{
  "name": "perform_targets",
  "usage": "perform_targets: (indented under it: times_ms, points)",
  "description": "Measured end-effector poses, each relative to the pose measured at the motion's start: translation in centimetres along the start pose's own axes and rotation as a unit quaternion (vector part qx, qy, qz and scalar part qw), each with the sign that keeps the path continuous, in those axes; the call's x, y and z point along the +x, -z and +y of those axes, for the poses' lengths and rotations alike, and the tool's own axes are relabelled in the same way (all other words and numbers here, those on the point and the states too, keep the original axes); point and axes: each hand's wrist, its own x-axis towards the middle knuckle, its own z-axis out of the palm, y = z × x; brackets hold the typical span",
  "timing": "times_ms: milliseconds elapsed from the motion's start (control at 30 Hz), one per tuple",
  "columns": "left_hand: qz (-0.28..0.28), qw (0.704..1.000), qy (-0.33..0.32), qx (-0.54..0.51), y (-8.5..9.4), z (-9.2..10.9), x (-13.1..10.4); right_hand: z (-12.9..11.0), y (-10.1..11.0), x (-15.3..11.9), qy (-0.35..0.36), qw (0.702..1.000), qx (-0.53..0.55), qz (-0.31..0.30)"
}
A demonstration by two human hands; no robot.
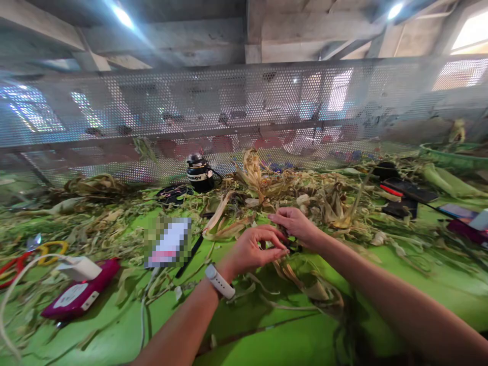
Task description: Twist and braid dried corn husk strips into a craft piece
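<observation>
My left hand [253, 249], with a white band [220, 281] on the wrist, is curled into a pinch over the green tabletop [244, 345]. Whatever is between its fingertips is too small to make out. Just beyond and to the right, my right hand [297, 223] has its fingers drawn together near the left fingertips; any thing in them is hidden. Dried, yellowish husk leaves [322, 295] lie below the hands. Behind them spreads a heap of dry stalks and leaves, with an upright dried corn husk [252, 173] in it.
A phone [170, 244] with a blurred screen and a magenta power bank [82, 292] with a white plug lie left, near scissors [17, 267]. A black bottle [200, 174] stands behind. Dark devices [409, 190] lie right, by a green basket [453, 157]. A perforated metal screen [244, 101] closes the back.
</observation>
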Motion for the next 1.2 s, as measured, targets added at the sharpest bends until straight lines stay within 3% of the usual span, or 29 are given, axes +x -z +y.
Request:
perform_targets:
  times_ms: [100, 200, 267, 467, 700, 833, 1000, 1200]
  points:
    - [-0.012, 0.984, 0.133, -0.117, 0.2, -0.4, 0.1, 0.2, 0.0, 0.0, 0.006, 1.000, -0.009, 0.000]
    - [-0.001, 0.932, 0.257, -0.255, 0.7, -1.0, 0.2, 0.4, 0.1, 0.2, 0.009, 0.999, -0.035, 0.000]
    - [0.015, 0.900, 0.300, -0.315, 1.2, -1.4, 0.3, 0.3, 0.4, 0.4, 0.023, 0.997, -0.075, -0.001]
    - [0.098, 0.885, 0.298, -0.344, 1.8, -1.9, 0.5, -1.2, 2.4, 0.5, 0.159, 0.960, -0.229, -0.002]
    - [0.074, 0.891, 0.325, -0.309, 1.5, -1.7, 0.4, -2.3, 2.4, -0.2, 0.079, 0.977, -0.166, -0.106]
    - [0.050, 0.887, 0.344, -0.304, 1.3, -2.0, 0.4, -2.1, 1.9, -0.1, 0.133, 0.972, -0.162, -0.103]
    - [0.105, 0.873, 0.346, -0.326, 1.3, -2.3, 0.6, -1.9, 2.4, 0.2, 0.115, 0.979, -0.136, -0.100]
    - [0.009, 0.893, 0.338, -0.297, 1.1, -1.5, 0.4, -0.8, 2.1, 0.8, 0.091, 0.983, -0.135, -0.083]
